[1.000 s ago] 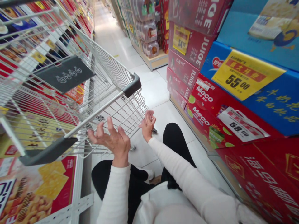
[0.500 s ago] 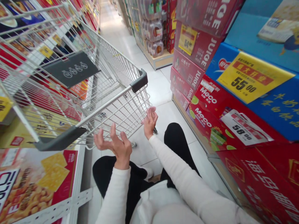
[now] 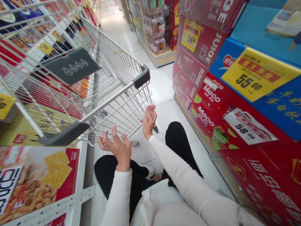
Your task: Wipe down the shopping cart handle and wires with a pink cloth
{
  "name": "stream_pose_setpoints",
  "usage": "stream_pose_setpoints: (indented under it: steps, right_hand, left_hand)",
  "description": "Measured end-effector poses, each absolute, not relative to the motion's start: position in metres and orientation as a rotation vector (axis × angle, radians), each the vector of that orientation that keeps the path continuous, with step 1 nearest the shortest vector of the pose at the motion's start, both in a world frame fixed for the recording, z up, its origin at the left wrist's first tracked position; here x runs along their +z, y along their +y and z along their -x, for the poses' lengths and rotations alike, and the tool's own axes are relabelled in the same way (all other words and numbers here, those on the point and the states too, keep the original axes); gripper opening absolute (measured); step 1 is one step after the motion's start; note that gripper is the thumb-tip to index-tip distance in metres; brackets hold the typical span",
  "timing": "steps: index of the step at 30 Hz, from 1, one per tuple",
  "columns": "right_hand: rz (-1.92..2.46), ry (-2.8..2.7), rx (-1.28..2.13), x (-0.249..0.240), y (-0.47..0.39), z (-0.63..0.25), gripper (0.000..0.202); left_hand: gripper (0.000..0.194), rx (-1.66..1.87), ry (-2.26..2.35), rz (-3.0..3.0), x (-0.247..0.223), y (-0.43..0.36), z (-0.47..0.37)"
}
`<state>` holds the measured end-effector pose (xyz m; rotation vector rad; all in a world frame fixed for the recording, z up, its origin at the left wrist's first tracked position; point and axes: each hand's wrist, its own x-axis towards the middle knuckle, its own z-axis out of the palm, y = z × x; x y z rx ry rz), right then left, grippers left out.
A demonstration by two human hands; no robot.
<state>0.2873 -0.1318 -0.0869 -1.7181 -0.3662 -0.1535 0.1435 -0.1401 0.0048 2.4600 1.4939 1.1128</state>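
An empty-looking wire shopping cart [image 3: 117, 106] stands in front of me, its grey corner pieces toward me. My left hand [image 3: 117, 145] is raised at the cart's near end, fingers spread and slightly curled, close to the wire mesh. Nothing shows in its palm; whether the fingertips touch the wires I cannot tell. At the cart's near right corner is my right hand [image 3: 148, 121], fingers loosely bent and apart, holding nothing visible. A dark sign plate [image 3: 71, 66] hangs inside the cart.
Stacked red Meco boxes [image 3: 207, 116] and blue cartons [image 3: 261, 78] with price tags line the right side. A cracker box [image 3: 39, 182] lies on the left shelf. Packs of bottles [image 3: 157, 28] stand farther up the tiled aisle [image 3: 162, 84].
Both hands have shifted slightly, staying close to the cart's near end with fingers apart. The cart sits a little farther right and higher in view, with the view itself moving slightly.
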Motion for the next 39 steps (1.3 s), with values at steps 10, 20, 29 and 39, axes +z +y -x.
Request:
stream_pose_setpoints:
  steps: [10,20,29,39]
  right_hand:
    - [1.672,-0.444,-0.237,-0.072,-0.144,-0.266,0.050]
    - [1.648,-0.628,-0.044,-0.064,-0.141,-0.239,0.049]
    - [1.639,-0.508,-0.251,-0.028,-0.128,-0.292,0.051]
    - [1.446,-0.726,-0.387,-0.031,-0.136,-0.275,0.043]
  left_hand:
    - [0.054,1.054,1.473,-2.510,0.008,-0.142,-0.144]
    - [0.056,1.048,1.463,-2.454,0.012,-0.147,-0.147]
    - [0.062,1.008,1.422,-2.433,0.014,-0.160,-0.151]
    - [0.054,0.963,1.312,-2.427,0.032,-0.154,-0.139]
